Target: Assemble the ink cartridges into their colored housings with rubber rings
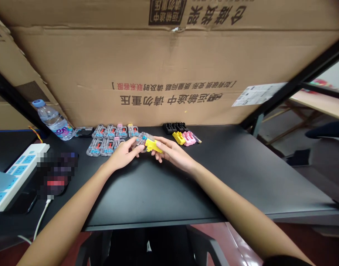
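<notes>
Above the middle of the black tabletop, my left hand (124,153) pinches a clear plastic case (143,138) between thumb and fingers. My right hand (175,152) is closed on a yellow plastic piece (152,145), its thumb lying along the top. The two parts meet end to end; whether they are joined I cannot tell. Similar clear plastic cases (95,146) with blue and red bits inside lie in two rows by my left hand. Beyond my right hand are a yellow clip-like part (179,138), a pink one (189,138) and several black ones (175,127).
A large cardboard sheet (169,66) stands along the back of the table (158,195). At left are a water bottle (54,120), a white power strip (22,171), a phone-like device (58,177) and a white cable (41,218). A metal frame post (285,85) rises at right.
</notes>
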A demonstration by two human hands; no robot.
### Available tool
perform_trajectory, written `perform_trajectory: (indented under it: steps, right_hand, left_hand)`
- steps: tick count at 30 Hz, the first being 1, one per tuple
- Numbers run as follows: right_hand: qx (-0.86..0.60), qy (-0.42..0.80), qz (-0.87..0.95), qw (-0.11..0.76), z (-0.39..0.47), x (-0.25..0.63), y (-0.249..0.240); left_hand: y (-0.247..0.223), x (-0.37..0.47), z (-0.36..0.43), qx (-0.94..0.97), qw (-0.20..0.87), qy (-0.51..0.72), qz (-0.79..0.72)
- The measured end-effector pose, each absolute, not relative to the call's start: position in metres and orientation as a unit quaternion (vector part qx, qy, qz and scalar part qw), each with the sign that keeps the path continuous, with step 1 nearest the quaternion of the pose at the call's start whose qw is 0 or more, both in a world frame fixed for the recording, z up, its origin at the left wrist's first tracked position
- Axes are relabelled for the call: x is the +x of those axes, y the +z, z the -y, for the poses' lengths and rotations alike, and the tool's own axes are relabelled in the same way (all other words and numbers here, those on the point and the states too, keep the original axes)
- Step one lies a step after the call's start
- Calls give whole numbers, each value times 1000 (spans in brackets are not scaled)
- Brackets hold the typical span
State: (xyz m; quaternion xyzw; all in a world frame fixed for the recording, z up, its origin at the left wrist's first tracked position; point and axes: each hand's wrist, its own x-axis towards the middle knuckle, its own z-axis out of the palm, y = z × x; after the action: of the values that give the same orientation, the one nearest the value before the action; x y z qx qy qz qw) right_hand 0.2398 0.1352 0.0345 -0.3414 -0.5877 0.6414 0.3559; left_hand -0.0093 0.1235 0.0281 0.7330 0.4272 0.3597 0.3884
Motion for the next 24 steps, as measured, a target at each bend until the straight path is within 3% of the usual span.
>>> perform_trajectory:
  steps: [7,24]
  right_hand:
    - [-369,581,642,339,-136,238,35]
    - [-385,613,562,399,-135,236,33]
  left_hand:
    - [29,-6,-126,675,468,388,-419]
    - [36,-7,-128,638,465,433,-435]
